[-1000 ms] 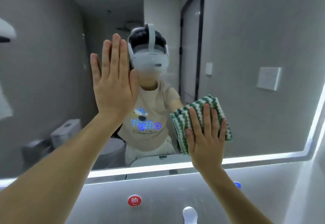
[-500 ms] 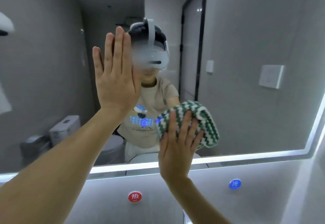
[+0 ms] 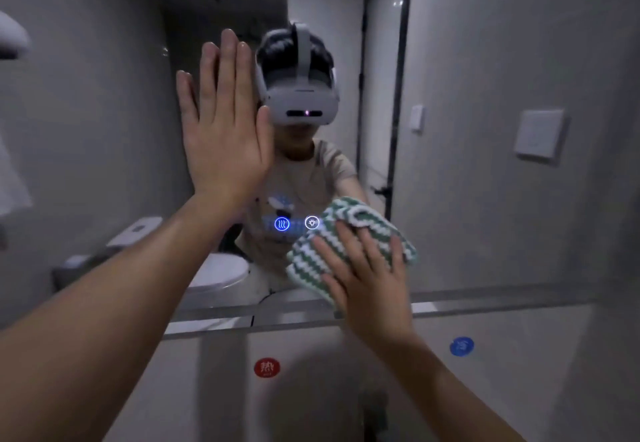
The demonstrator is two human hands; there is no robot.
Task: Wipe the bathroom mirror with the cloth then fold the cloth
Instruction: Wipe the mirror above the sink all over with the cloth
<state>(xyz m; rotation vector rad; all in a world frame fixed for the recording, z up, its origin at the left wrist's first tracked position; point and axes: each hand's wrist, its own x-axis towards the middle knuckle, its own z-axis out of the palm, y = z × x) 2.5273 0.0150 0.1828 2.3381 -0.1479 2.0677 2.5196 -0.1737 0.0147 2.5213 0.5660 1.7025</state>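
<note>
One mirror point(image 3: 485, 199), one cloth point(image 3: 349, 244), two hands. Left hand point(image 3: 225, 133), fingers straight and together, lies flat on the mirror, empty. Right hand point(image 3: 370, 278), fingers spread, presses the green-and-white cloth against the mirror's lower edge; cloth's long axis tilted diagonally.

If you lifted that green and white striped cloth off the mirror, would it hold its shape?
Probably not. The cloth bunches and folds over under the right hand, so it likely flops. Its thick, knitted-looking weave suggests it is light and grips rather than slips on the mirror.
</note>
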